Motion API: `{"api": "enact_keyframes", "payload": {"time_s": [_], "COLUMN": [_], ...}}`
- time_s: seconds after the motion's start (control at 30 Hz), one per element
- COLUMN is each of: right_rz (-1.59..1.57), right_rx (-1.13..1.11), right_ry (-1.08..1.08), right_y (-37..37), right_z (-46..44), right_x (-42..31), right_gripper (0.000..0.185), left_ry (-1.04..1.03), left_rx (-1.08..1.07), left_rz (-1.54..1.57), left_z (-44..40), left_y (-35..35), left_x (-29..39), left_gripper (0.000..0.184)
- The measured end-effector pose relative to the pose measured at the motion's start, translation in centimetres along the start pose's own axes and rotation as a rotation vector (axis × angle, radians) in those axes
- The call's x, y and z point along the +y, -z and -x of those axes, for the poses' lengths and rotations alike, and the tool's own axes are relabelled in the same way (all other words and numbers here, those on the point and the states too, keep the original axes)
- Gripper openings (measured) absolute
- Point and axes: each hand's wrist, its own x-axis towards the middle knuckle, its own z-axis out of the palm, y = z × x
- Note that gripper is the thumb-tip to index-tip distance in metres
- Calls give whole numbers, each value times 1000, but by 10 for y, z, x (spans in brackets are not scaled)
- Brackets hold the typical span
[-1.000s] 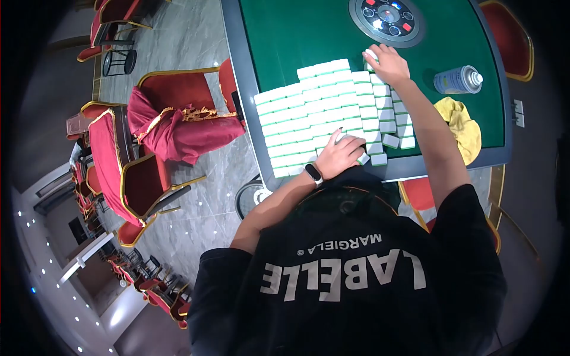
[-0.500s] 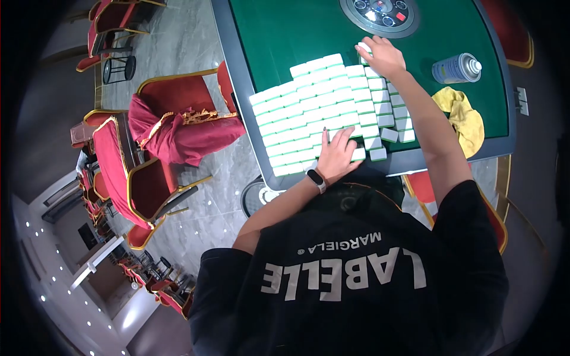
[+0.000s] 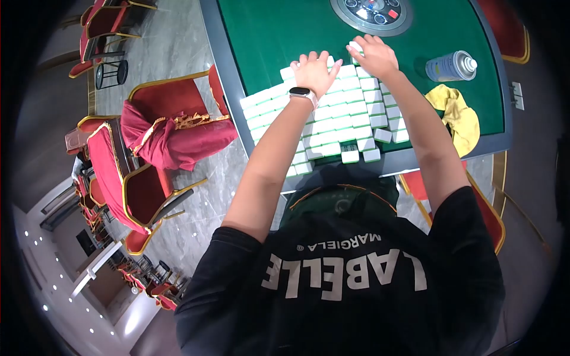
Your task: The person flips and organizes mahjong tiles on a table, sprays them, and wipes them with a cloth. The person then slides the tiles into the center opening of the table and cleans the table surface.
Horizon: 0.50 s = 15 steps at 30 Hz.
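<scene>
White mahjong tiles [image 3: 338, 123] with green backs lie side by side in rows on the green table, mostly white side up. My left hand [image 3: 314, 72], wearing a watch [image 3: 301, 92], lies palm down over the far rows with its fingers spread at their outer edge. One tile shows between its thumb and forefinger. At the far right corner of the block, my right hand [image 3: 375, 57] has its thumb and fingers closed around a mahjong tile [image 3: 355, 46]. A few tiles [image 3: 382, 136] on the near right side sit crooked and apart from the rows.
A spray can [image 3: 450, 66] lies on its side at the right, beside a crumpled yellow cloth [image 3: 456, 118] near the table's edge. The round control panel [image 3: 373, 13] sits at the table's centre. Red chairs [image 3: 169, 98] with gold frames stand left of the table.
My left hand has moved from the near edge of the tiles to their far edge, its fingers spreading. The right hand stays at the far right corner with its tile. The view has shifted slightly.
</scene>
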Motion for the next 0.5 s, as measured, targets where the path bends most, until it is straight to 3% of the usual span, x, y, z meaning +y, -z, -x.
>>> {"api": "enact_keyframes", "payload": {"time_s": [0.17,0.5], "right_rz": [0,-11], "right_rx": [23,-44], "right_ry": [33,18], "right_y": [-3,0], "right_z": [-5,-2], "right_x": [1,1], "right_gripper": [37,35], "left_ry": [-128,-68], "left_rx": [93,165], "left_rz": [-46,34], "left_z": [16,38], "left_y": [-9,-17], "left_x": [-6,2], "left_gripper": [45,35]}}
